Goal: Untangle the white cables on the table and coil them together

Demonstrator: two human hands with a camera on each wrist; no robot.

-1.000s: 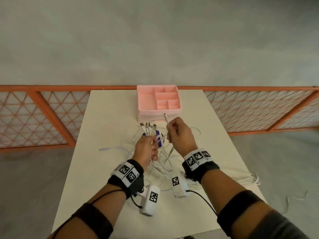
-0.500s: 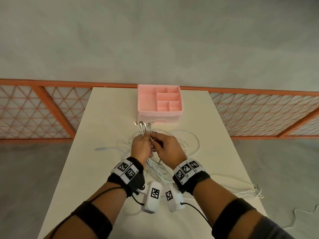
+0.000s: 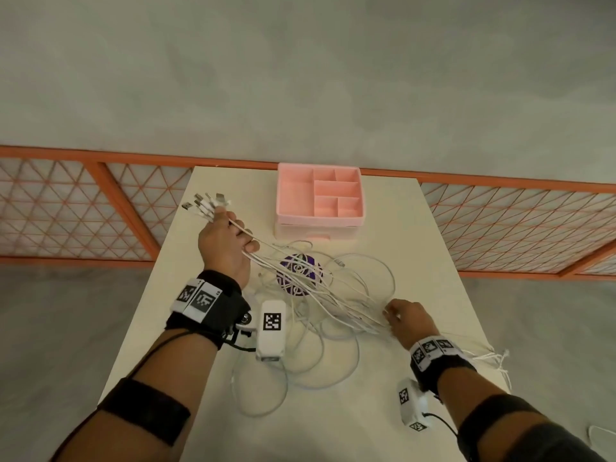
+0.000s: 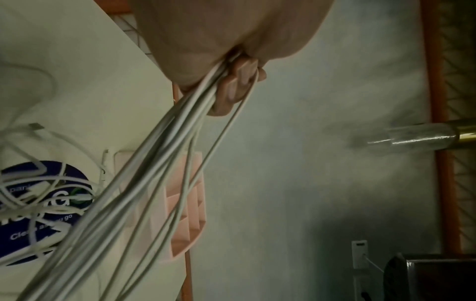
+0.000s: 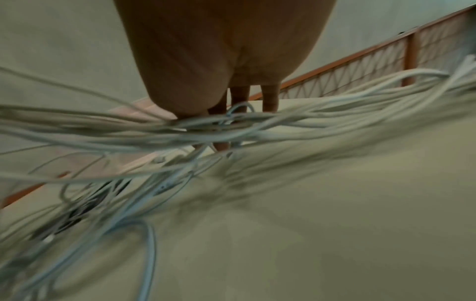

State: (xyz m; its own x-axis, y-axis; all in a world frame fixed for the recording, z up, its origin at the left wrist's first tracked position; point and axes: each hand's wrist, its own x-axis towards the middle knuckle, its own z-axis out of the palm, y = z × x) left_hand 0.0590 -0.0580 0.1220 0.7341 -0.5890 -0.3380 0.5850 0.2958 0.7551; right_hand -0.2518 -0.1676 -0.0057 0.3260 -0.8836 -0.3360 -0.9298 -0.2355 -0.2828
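White cables [image 3: 320, 288] stretch from left hand [image 3: 223, 245] (plugs up) to right hand [image 3: 408, 320].

The left hand [image 3: 222, 242] was raised at the far left, fingers curled in a fist. The right hand [image 3: 407, 319] was low at the near right, fingers bent closed; both forearms reached forward.

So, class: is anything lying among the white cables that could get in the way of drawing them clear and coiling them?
Yes. A round purple disc lies on the table under the cable loops, several strands crossing it. The left hand grips the white cables near their plugs; the right hand holds the strands further along. Nothing else visible blocks them.
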